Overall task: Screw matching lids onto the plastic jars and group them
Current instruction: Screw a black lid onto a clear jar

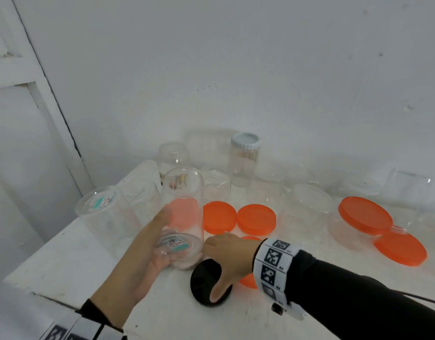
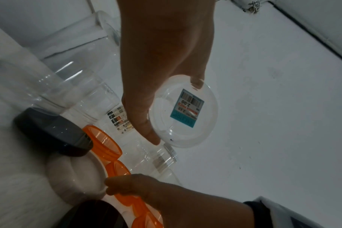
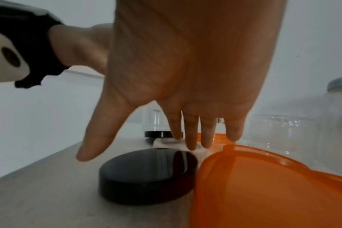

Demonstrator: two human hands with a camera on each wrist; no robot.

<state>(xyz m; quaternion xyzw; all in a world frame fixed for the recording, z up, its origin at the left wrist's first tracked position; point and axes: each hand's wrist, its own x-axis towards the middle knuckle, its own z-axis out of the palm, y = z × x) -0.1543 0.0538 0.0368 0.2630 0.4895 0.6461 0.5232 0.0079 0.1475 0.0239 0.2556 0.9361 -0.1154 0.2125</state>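
Fingers of our left hand (image 1: 147, 246) curl round the base of a tall clear jar (image 1: 184, 214), thumb up its side; the jar tilts, open mouth toward the wall, price sticker on its bottom facing us, at lower centre of the head frame. Our right hand (image 1: 232, 253) hangs over the table (image 1: 64, 261) with fingers straight and spread, gripping nothing; the thumb reaches down over a black lid (image 1: 204, 285) and the fingertips (image 3: 191, 145) point at something small and white beyond it. An orange lid (image 3: 263, 192) lies just right of the black one. Two more orange lids (image 1: 238, 218) sit mid-frame. Behind them, upper centre, stands a jar with a white lid (image 1: 244, 158). Other clear jars crowd left and right, several inverted.
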